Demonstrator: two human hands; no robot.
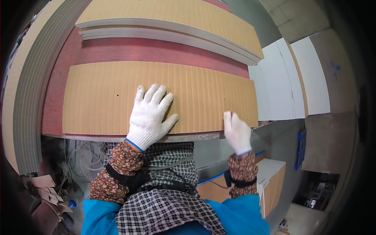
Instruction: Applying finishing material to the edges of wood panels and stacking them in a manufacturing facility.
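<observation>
A long tan panel (196,90) with evenly spaced grooves lies flat on the red textured tabletop (129,49). Two small dark spots show on its face, one left of centre and one to the right. My left hand (150,113), in a white knit glove, rests on the panel left of its middle, fingers spread. Over the panel's near edge at the right, my right hand (237,131), also gloved, is closed with the fingers pinched together. It is slightly blurred, and whatever those fingertips hold is hidden or too small to name.
A stack of similar grooved panels (168,13) lies at the table's far side. Another tall stack (33,78) stands along the left. White boards (274,82) are at the right. Below sit a coiled hose (84,152), scrap pieces (47,188) and more boards (270,188).
</observation>
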